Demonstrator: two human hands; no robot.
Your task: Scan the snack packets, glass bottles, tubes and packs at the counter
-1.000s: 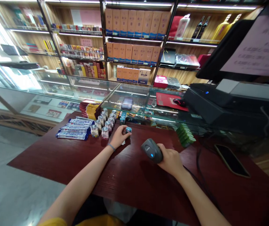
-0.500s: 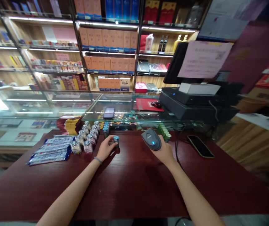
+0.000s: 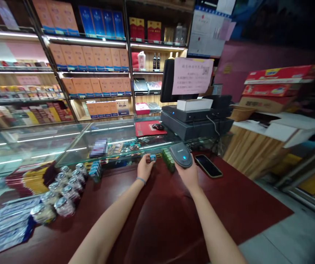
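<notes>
Blue-and-white packets (image 3: 8,225), lying flat at the table's left end. Maroon-and-yellow packets (image 3: 33,178), stacked, behind them. Lidded jars (image 3: 64,206), two rows, upright. Blue-topped tubs (image 3: 94,171), grouped just beside the jars' far end. Left hand (image 3: 144,169): thumb and fingers bent, pinching one small blue tub (image 3: 152,157) near the table's far edge; whether the tub touches the wood cannot be told. Green tubs (image 3: 168,160), in a row, between the hands. Right hand (image 3: 188,175): fingers wrapped about a dark scanner (image 3: 181,155), blue light showing; fingertips hidden. Phone (image 3: 209,166), flat on the table (image 3: 171,216), right of the scanner.
</notes>
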